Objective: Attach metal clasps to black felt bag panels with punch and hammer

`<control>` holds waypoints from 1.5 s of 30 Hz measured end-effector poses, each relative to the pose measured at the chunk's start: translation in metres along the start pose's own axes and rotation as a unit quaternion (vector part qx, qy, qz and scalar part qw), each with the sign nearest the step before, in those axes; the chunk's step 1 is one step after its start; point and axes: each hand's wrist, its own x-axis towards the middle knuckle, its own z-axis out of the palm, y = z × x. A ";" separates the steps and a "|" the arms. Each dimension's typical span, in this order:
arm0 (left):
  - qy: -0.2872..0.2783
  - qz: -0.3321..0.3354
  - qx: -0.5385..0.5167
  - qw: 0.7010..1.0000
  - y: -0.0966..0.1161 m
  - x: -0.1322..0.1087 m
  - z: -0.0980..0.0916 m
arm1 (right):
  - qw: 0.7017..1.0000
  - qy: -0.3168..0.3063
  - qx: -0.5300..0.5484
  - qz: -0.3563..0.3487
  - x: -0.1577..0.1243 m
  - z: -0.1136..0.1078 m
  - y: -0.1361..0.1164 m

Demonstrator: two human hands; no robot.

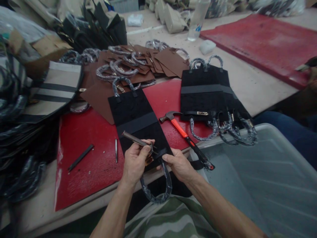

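A black bag panel [135,105] with a plastic-wrapped loop handle [167,178] at its near end lies over the red mat's front edge. My left hand [136,158] is closed around a slim metal tool [135,138], its thin tip close to the panel's handle tab and some gold hardware [149,161]. My right hand [179,163] pinches the panel's near right edge, thumb on top beside the tab. A claw hammer [182,130] with an orange and black handle rests right of the panel. Left of it lie a dark metal bar [80,158] and a thin metal rod [116,150].
Several black panels with wrapped handles [204,77] lie at right, above a grey plastic bin [267,178]. Brown panels [170,61] are heaped behind the red mat [81,185]. Dark bag parts [15,142] pile up at left. A clear cup [196,24] and red board [267,43] are farther back.
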 end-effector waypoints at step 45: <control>-0.004 0.079 0.124 0.989 0.010 -0.003 0.005 | 0.992 -0.019 -0.111 -0.061 0.001 0.007 -0.010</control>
